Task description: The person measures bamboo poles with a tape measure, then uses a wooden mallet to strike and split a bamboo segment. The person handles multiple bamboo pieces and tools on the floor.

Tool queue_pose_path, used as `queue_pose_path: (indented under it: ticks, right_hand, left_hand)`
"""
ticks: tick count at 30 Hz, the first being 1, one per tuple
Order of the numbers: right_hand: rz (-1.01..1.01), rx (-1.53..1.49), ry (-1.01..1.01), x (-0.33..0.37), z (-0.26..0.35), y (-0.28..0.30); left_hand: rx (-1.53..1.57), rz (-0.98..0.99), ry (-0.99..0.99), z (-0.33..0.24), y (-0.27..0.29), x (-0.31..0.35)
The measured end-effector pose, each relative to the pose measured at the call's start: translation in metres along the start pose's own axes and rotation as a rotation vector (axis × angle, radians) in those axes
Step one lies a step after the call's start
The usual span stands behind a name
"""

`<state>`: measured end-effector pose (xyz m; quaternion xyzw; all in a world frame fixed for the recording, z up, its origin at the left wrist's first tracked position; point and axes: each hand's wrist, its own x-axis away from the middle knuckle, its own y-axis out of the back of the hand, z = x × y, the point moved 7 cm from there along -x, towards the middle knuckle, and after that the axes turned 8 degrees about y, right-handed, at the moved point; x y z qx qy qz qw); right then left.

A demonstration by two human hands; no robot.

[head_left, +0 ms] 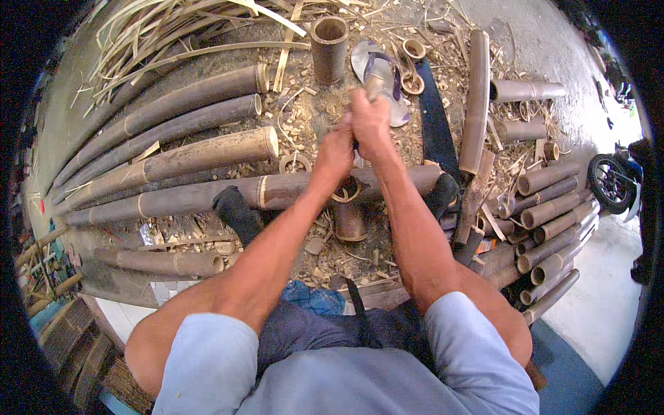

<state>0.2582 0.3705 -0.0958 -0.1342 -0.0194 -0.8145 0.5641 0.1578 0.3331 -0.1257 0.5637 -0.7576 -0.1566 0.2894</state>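
Note:
My left hand (335, 153) and my right hand (371, 126) are closed close together in front of me, over the long bamboo pole (200, 196) that lies across my feet. Something slim and dark shows between them, but the fingers hide most of it, and I cannot make out its kind. Just below the hands, a short bamboo tube (349, 223) stands against the pole's near side, its open rim towards me. Beyond the hands lies a pair of flip-flops (379, 72), and an upright bamboo tube (329, 55) stands beside them.
Several bamboo poles (173, 160) lie at left, beneath a heap of pale split strips (152, 41). A flat black saw-like blade (437, 117) and a bamboo length (476, 104) lie at right, near stacked cut tubes (553, 211). Shavings cover the floor. A wheel (610, 182) stands far right.

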Motion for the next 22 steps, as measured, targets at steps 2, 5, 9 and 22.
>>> queue_pose_path:
  ticks: [2,5,9,22]
  right_hand:
    - [0.278,0.217,0.062,0.008,0.000,-0.049]
    - [0.889,0.463,0.215,0.077,-0.021,-0.125]
    - [0.982,0.964,0.527,0.067,-0.040,-0.126]
    - [0.709,0.445,-0.115,0.020,-0.029,-0.092]
  left_hand:
    - [0.174,-0.239,0.100,0.022,0.013,0.035]
    - [0.167,-0.442,0.366,0.064,0.012,0.091]
    - [0.250,-0.355,0.420,0.070,0.000,0.067]
    - [0.475,-0.200,0.536,0.017,0.032,0.061]
